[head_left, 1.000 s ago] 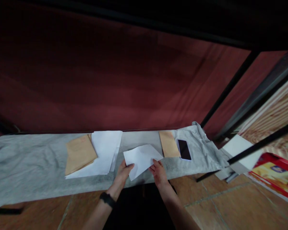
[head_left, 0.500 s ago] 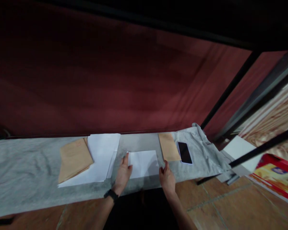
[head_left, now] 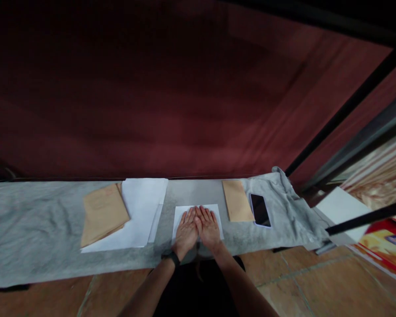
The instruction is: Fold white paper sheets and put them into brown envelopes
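A sheet of white paper (head_left: 181,213), seemingly folded, lies on the grey cloth in front of me. My left hand (head_left: 186,231) rests flat on it with the fingers stretched out. Beside it, thumbs meeting, my right hand (head_left: 207,226) also presses flat on the paper. The two hands cover most of the sheet's middle; its upper corners and side edges show. To the right lies a brown envelope (head_left: 238,201), apart from my hands. On the left is a stack of larger white paper (head_left: 141,211), partly under several brown envelopes (head_left: 104,213).
A phone (head_left: 260,210) lies right of the single envelope. Grey cloth (head_left: 36,229) covers the long narrow surface, with a dark red panel (head_left: 171,110) behind. At the right are a black bar (head_left: 366,218), a white board (head_left: 343,211) and a red-yellow box (head_left: 387,246).
Both hands have moved inward from the paper's left and right sides onto its middle, now side by side with palms down. The view has shifted slightly.
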A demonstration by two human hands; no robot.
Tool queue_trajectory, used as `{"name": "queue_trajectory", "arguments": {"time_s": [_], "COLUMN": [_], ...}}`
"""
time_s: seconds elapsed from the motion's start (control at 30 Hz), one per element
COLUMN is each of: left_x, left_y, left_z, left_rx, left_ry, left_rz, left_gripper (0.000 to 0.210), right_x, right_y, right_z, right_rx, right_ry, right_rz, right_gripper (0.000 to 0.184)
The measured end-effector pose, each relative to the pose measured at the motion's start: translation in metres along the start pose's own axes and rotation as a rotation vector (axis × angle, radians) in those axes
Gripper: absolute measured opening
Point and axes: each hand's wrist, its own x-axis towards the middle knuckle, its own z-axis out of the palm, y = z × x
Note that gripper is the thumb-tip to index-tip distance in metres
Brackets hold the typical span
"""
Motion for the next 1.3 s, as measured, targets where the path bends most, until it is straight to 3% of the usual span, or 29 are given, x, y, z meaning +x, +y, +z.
{"name": "queue_trajectory", "arguments": {"time_s": [0.1, 0.4, 0.63, 0.8, 0.9, 1.07, 1.3], "left_x": [-0.004, -0.019, -0.02, -0.01, -0.008, -0.01, -0.01], "left_y": [-0.009, -0.037, -0.032, -0.001, 0.011, 0.009, 0.005], "left_z": [-0.005, -0.016, -0.02, -0.022, -0.021, -0.021, -0.015], "left_rx": [-0.02, 0.038, 0.079, 0.012, -0.021, -0.027, 0.009], "left_ry": [0.036, 0.067, 0.146, 0.104, 0.068, 0.045, 0.005], "left_rz": [-0.015, -0.245, -0.282, -0.055, -0.013, 0.0, 0.047], "left_gripper": [0.057, 0.062, 0.059, 0.055, 0.055, 0.054, 0.061], "right_x": [-0.002, -0.01, -0.018, -0.019, -0.019, -0.014, 0.004], "right_y": [0.013, 0.036, 0.038, 0.039, 0.041, 0.034, 0.006], "right_z": [0.002, -0.003, -0.006, -0.004, -0.005, -0.004, 0.0], "right_rx": [-0.036, -0.107, -0.114, -0.108, -0.106, -0.097, -0.067], "right_ry": [0.024, 0.081, 0.16, 0.173, 0.15, 0.144, -0.044], "right_rz": [0.049, 0.142, 0.138, 0.139, 0.148, 0.155, -0.098], "right_gripper": [0.047, 0.054, 0.057, 0.056, 0.056, 0.053, 0.047]}}
